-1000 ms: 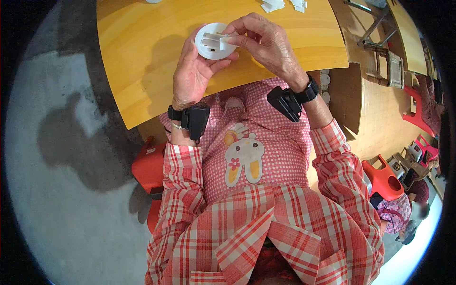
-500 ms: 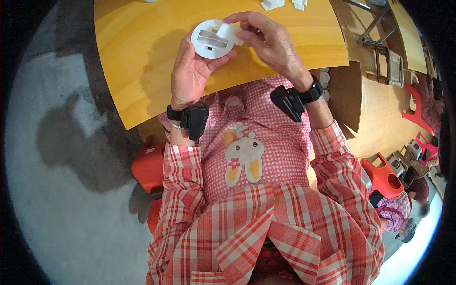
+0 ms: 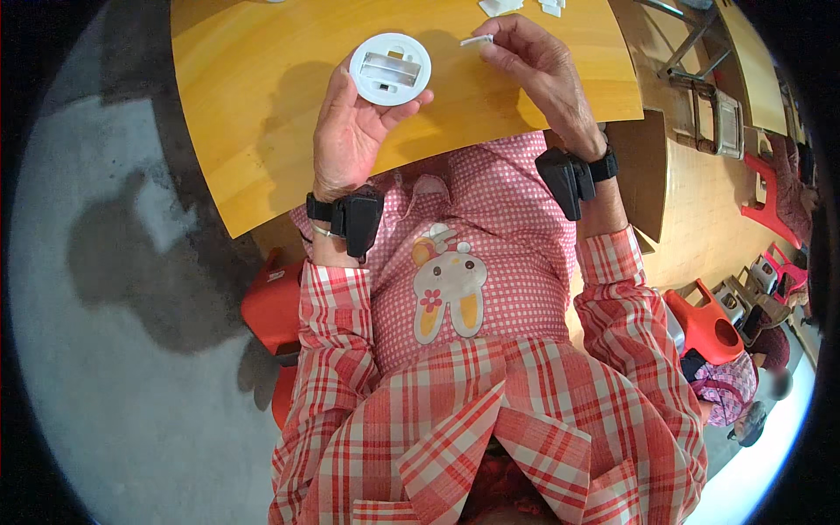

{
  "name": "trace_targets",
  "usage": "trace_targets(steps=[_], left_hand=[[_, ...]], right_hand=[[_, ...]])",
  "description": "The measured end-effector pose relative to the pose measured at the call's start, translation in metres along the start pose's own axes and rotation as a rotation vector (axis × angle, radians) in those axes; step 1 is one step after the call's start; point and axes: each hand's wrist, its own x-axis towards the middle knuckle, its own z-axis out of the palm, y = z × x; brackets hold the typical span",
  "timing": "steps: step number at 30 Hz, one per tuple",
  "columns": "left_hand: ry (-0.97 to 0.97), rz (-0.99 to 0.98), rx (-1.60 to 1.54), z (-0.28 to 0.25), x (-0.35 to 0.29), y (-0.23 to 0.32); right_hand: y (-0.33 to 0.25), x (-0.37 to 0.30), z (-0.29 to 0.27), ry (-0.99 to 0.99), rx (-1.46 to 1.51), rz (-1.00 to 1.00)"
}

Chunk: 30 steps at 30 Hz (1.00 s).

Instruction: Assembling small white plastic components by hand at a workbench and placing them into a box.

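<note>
My left hand (image 3: 357, 131) holds up a round white plastic device (image 3: 390, 94) over the table, thumb at its left edge and fingers beneath. Its upturned face shows an uncovered rectangular battery compartment (image 3: 390, 69) with a silvery inside; whether batteries lie in it I cannot tell. To the right and apart from it, my right hand (image 3: 544, 74) pinches a small, thin white plastic piece (image 3: 475, 40) between thumb and fingertips, seen nearly edge-on.
Several flat white pieces (image 3: 502, 7) lie at the far side of the yellow wooden table (image 3: 254, 131). A brown cardboard box (image 3: 637, 175) stands right of my lap. Red stools (image 3: 271, 302) are at my left and others at the right, where another person (image 3: 731, 385) sits.
My right hand has drawn away to the right from the round device, taking the small white piece off it. The compartment is now uncovered; my left hand has barely moved.
</note>
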Motion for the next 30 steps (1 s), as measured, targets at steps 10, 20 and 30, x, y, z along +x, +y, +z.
trace_targets(steps=[10, 20, 30], left_hand=[[0.019, 0.000, 0.049, 0.002, -0.001, 0.002], [0.040, 0.002, 0.036, 0.013, 0.000, 0.002], [0.031, 0.018, 0.043, 0.014, -0.002, 0.002]], right_hand=[[-0.016, 0.000, 0.015, 0.015, 0.086, -0.064], [-0.044, 0.016, 0.054, 0.184, -0.471, -0.843], [-0.036, 0.014, 0.064, 0.145, -0.549, -0.399]])
